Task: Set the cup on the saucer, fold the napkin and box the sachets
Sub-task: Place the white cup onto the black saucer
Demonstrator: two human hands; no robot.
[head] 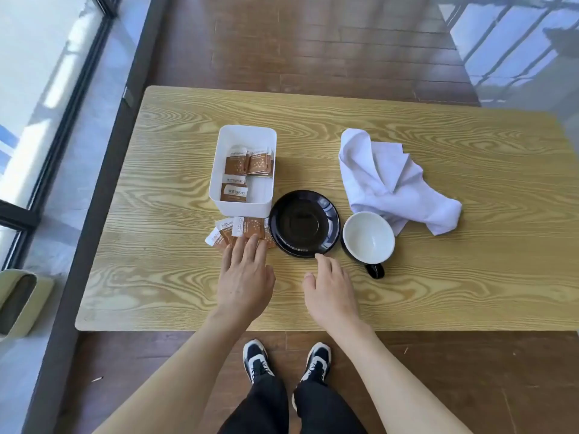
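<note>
Left hand (246, 270), fingers spread, presses loose sachets (233, 233) flat for gathering; right hand (327, 288), empty, hovers beside saucer (304, 223).

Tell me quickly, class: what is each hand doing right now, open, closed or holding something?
Left hand: open, fingers flat on the loose sachets on the table, gripping nothing.
Right hand: open, empty, fingertip at the near rim of the black saucer.
</note>
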